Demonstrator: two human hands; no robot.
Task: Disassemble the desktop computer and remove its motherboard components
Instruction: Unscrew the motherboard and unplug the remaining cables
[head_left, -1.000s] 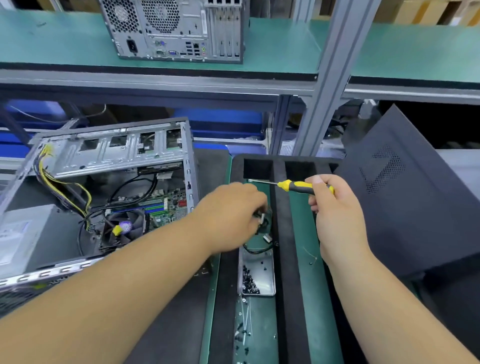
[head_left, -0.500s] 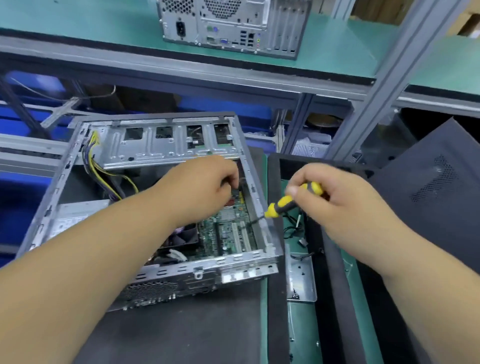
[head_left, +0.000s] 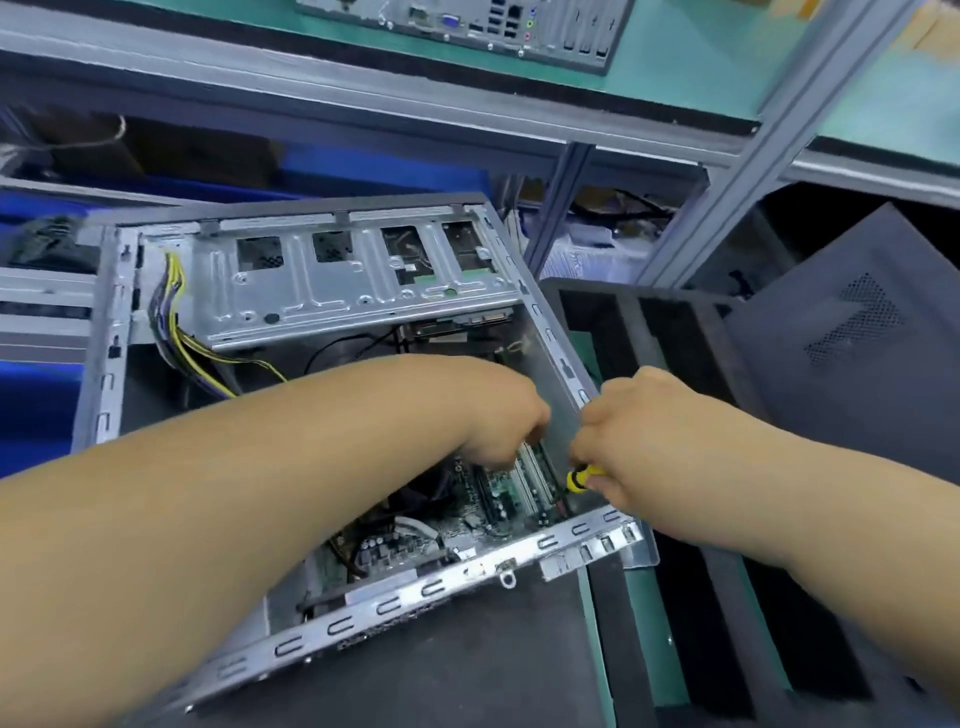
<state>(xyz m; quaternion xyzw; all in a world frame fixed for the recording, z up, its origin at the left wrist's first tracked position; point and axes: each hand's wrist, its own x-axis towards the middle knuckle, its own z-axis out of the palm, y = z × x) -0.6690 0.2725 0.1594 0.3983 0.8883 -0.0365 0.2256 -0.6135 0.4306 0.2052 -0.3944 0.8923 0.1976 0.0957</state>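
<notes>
The open desktop case (head_left: 291, 291) lies on its side on the dark mat of the tabletop (head_left: 441, 665), its side panel off and the interior facing up. Both hands reach into its right-hand end, close together. The left hand (head_left: 498, 410) is curled down over the motherboard (head_left: 498, 493) near the expansion slots; its fingertips are hidden behind the knuckles, so I cannot tell whether it grips anything. The right hand (head_left: 644, 436) grips a yellow-handled screwdriver (head_left: 581, 478), only the end of the handle showing below the fingers, pointing down toward the board's right edge beside the case wall. A bundle of yellow and black power cables (head_left: 182, 332) runs along the left inner side under the drive cage (head_left: 353, 275). A black foam tray (head_left: 675, 597) sits just right of the case, and the removed dark side panel (head_left: 852, 353) leans beyond it. Another computer (head_left: 467, 26) stands on the green shelf above
</notes>
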